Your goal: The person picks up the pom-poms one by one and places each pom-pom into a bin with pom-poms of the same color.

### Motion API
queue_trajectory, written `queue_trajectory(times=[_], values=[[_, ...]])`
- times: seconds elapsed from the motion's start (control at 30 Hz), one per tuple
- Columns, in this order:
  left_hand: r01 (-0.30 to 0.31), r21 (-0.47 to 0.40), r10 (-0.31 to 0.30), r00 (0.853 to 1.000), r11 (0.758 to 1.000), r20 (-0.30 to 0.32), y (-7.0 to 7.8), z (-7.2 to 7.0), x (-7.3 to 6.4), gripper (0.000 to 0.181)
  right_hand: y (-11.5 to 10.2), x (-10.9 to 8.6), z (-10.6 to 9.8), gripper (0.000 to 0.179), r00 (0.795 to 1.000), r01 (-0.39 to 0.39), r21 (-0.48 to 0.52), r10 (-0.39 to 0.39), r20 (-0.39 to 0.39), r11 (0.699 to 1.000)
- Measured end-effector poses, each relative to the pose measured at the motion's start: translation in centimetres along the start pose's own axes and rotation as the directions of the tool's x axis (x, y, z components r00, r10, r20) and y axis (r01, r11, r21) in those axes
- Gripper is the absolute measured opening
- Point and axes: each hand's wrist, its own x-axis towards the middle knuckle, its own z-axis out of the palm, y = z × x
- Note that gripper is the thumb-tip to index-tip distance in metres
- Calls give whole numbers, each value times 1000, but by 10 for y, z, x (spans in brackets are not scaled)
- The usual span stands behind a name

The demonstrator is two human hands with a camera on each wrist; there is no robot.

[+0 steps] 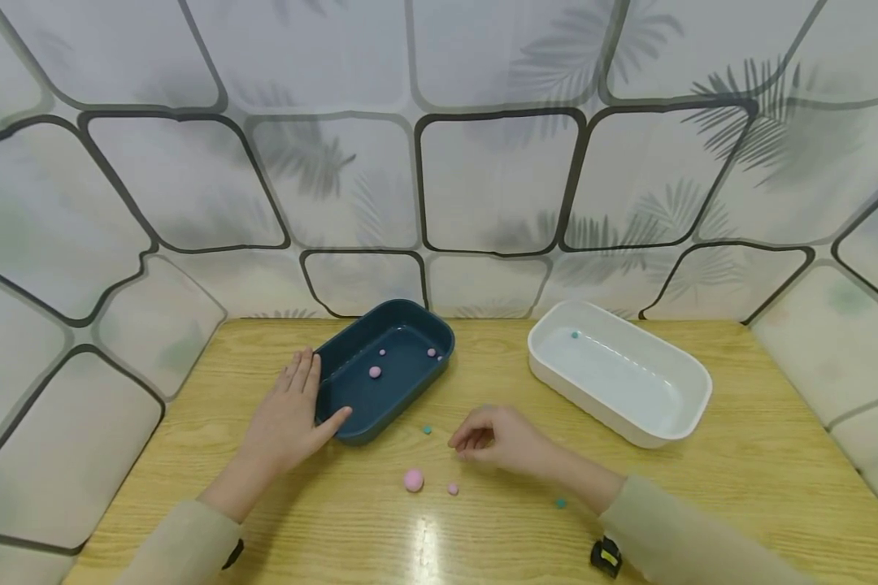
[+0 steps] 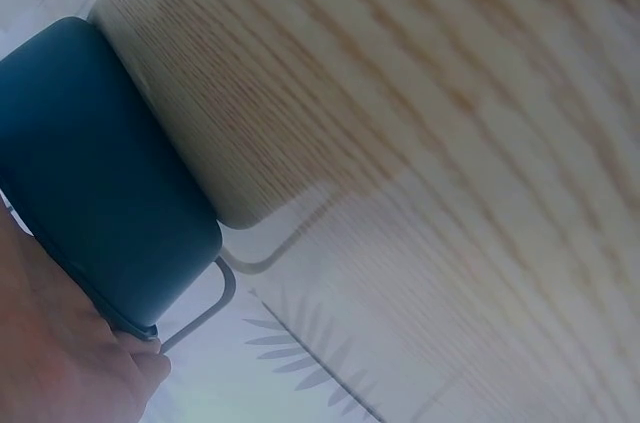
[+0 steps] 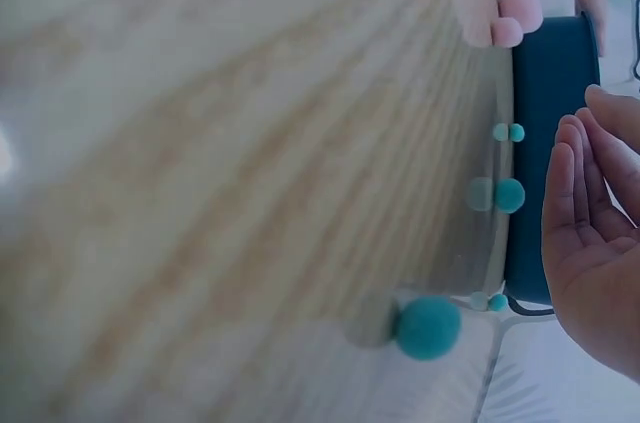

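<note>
My left hand (image 1: 287, 418) lies against the left side of a dark blue dish (image 1: 380, 418), fingers straight, thumb at its near rim. In the left wrist view that hand (image 2: 70, 343) touches the dish (image 2: 110, 173). Several pink balls, one of them larger (image 1: 375, 372), sit inside the dish. My right hand (image 1: 508, 441) hovers over the table between the dishes, fingers loosely bent; nothing shows between them in the right wrist view (image 3: 600, 213). Nearby on the table are a small teal ball (image 1: 428, 429), a big pink ball (image 1: 413, 480) and a small pink ball (image 1: 453, 488).
A white dish (image 1: 622, 378) stands at the right with a small teal ball (image 1: 575, 335) inside. Another teal ball (image 1: 561, 504) lies by the right forearm. A patterned cloth wall (image 1: 497, 179) rises behind the wooden table (image 1: 497, 536).
</note>
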Motion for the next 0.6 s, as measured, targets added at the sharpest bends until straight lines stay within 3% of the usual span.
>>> queue_trajectory(times=[0.3,0.6], values=[[4,0,-4,1000,1000,5,1,1,0,98,5,-8,8,11,997,51,-21,-49,53,998],[7,-5,-7,1000,1000,6,1,0,0,98,6,-9,15,12,995,41,-30,-38,90,999]])
